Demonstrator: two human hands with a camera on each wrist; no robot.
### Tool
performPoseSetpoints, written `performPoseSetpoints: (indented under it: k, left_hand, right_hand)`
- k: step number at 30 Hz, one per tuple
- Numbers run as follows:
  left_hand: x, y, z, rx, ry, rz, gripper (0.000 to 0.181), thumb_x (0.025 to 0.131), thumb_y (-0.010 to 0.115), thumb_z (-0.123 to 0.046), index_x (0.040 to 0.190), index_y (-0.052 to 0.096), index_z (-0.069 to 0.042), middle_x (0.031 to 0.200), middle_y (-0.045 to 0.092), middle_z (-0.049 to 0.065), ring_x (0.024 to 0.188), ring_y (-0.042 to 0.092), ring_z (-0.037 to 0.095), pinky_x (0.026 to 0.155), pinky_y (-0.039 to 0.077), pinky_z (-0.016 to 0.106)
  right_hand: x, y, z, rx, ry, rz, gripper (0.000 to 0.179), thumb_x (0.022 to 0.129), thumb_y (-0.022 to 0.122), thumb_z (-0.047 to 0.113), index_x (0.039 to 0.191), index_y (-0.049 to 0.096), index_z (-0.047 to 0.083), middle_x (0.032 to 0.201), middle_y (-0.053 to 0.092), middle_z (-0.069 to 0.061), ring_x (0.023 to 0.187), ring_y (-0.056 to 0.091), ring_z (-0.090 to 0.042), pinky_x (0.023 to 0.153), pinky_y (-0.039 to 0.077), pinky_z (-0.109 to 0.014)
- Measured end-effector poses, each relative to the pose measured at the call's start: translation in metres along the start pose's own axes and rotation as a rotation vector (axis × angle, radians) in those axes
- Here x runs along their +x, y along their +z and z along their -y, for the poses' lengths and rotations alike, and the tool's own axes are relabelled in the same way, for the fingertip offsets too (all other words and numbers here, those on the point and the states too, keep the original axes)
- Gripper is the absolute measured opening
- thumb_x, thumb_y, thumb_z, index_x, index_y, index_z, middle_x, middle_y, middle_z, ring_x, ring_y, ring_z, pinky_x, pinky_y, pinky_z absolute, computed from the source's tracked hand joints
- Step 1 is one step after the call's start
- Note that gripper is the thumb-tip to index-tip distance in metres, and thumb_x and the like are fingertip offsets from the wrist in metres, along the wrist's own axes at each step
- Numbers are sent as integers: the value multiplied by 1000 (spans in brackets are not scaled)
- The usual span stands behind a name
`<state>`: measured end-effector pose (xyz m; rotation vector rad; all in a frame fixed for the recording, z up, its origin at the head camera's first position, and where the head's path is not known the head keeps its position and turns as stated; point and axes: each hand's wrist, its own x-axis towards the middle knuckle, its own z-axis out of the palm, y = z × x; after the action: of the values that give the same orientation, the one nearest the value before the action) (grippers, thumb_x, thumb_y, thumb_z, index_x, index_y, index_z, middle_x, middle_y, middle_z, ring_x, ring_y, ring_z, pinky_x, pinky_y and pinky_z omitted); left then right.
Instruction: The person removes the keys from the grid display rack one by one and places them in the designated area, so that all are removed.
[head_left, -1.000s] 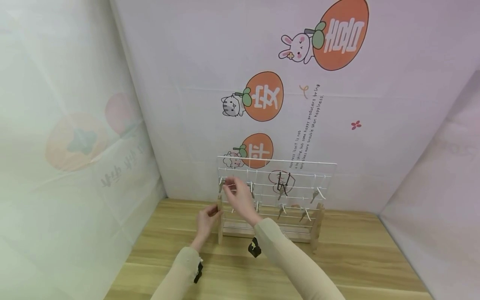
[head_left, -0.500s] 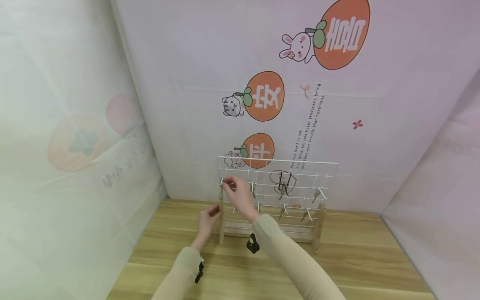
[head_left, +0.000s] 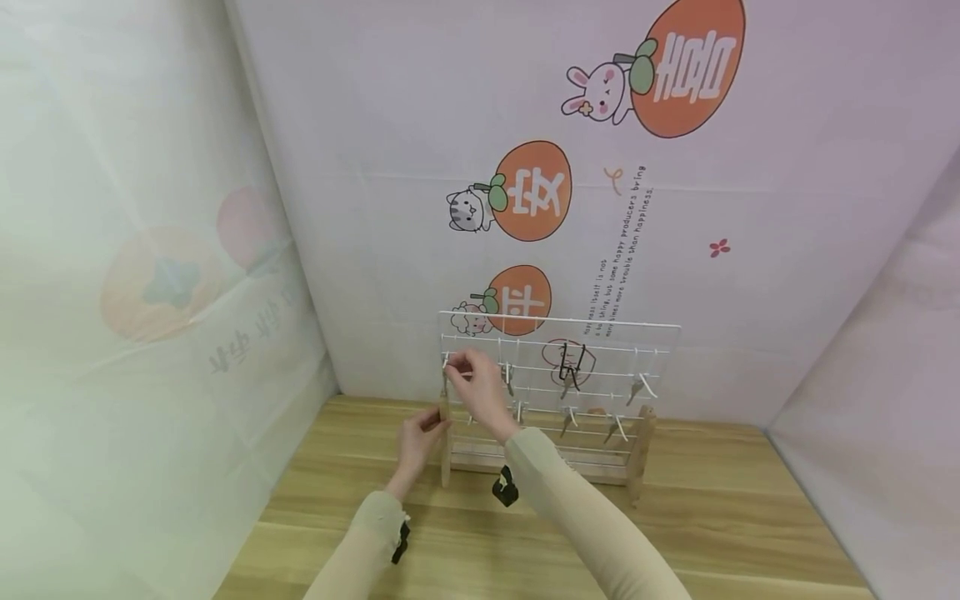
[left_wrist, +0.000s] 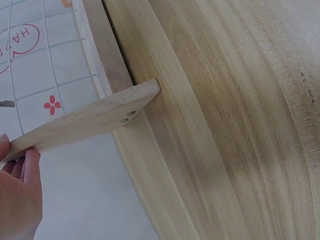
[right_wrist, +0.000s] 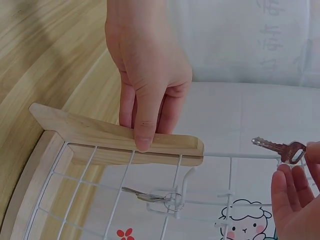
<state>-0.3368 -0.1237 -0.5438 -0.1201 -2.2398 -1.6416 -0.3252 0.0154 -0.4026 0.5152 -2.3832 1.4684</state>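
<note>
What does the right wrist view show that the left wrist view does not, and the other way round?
Only the right wrist view: the right hand, which holds a key, plus a printed sheep.

Only the left wrist view: two metal fasteners in the wooden upright and part of a printed heart.

Both: the left hand gripping that upright, the white wire grid, a red flower print and the wood-grain tabletop.

a printed white cloth (head_left: 375,250) hangs behind the wood-grain table (head_left: 735,517).
</note>
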Motion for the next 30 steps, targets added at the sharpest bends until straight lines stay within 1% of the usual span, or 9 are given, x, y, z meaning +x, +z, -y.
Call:
performPoseSetpoints:
  k: [6,10,14,19,22,30]
  left_hand:
    - [-2,0,-1,14,-10,-2,32,86,75,-4,115,68,7,110,72,27,99,73,38,84,64,36]
    - [-2,0,-1,23,-1,-3,32,86,75,-4,115,68,7,109,72,27,98,73,38,83,64,36]
    - [-3,0,-2,13,-2,4,31,86,74,-2,115,67,9,110,71,29,99,73,39,83,64,36]
    - [-3,0,-3,-4,-34,25,31,89,71,-4,117,66,10,114,70,29,103,72,38,86,63,37]
    - [-3,1,-4,-10,-54,23,32,89,72,-5,117,66,9,115,70,28,104,72,38,87,63,37]
    - [-2,1,-2,-22,-28,15,29,89,72,-3,114,67,11,112,70,29,101,72,40,85,64,37]
  right_hand:
    - [-1,0,2,19,7,8,11,96,63,12,105,66,5,108,68,-11,103,68,-23,92,62,-29]
    - [-3,0,2,1,10,3,10,96,64,14,103,66,7,104,69,-8,98,68,-21,89,62,-28]
    - [-4,-1,3,-2,1,-3,9,96,65,15,101,66,7,101,71,-8,93,68,-20,86,63,-30]
    - [-5,-2,3,-9,-9,-1,8,96,64,14,100,66,7,100,72,-9,91,68,-19,84,63,-30]
    - [-7,-2,4,-6,-10,0,8,96,65,14,100,66,7,99,72,-9,91,68,-19,83,63,-30]
    - [-11,-6,8,42,-29,-10,7,95,66,13,99,67,7,97,73,-9,89,68,-19,81,63,-27]
